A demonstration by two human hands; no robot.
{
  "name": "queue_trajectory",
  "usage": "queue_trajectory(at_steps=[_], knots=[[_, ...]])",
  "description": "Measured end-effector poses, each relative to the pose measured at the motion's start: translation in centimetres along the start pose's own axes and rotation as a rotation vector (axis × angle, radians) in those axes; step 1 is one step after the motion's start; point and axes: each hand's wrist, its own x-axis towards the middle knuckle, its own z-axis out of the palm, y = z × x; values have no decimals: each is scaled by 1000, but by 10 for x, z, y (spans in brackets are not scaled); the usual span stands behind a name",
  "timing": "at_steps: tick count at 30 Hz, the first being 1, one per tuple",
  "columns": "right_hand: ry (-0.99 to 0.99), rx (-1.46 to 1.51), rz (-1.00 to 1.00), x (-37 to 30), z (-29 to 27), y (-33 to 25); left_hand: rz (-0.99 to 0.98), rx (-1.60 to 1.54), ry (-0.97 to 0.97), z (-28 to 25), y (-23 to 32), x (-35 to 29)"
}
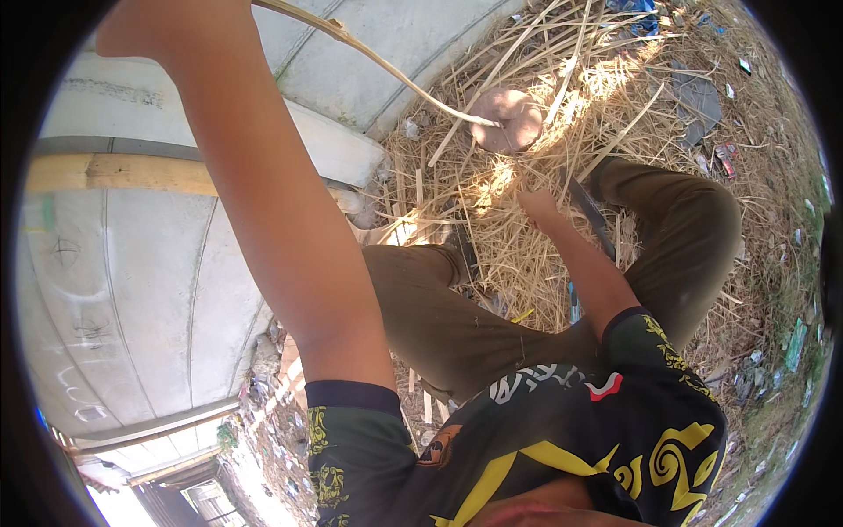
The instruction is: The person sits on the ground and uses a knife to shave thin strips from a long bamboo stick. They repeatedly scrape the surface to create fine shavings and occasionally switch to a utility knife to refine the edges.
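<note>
My left arm stretches up to the upper left, and my left hand (171, 26) is cut off by the picture's edge, its fingers out of sight. A long pale stick (378, 60) runs from the top edge near that hand down to a round reddish-brown block (514, 123), its lower end resting on the top. My right hand (539, 209) is closed, low over the straw-like strips between my legs, just short of the block. What it holds, if anything, cannot be made out. Beside it a dark, flat blade-like piece (594, 216) slants along my right leg.
Pale split strips (509, 255) lie scattered around the block and my legs. A grey panelled wall (158, 290) with a wooden beam (132, 174) stands on the left. Dark flat scrap (696, 104), blue plastic (637, 16) and litter lie on the ground to the right.
</note>
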Motion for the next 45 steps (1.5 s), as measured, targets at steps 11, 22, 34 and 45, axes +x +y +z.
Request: queue_trajectory(at_steps=[11, 22, 34, 45], knots=[[43, 309, -1000, -68, 10, -104, -279, -219, -47, -38, -66, 73], [87, 610, -23, 16, -30, -25, -145, -211, -76, -77, 18, 10], [-386, 782, -468, -156, 20, -160, 50, -861, -333, -263, 167, -49], [-201, 890, -643, -187, -30, -261, 65, -1111, -164, -340, 98, -83]])
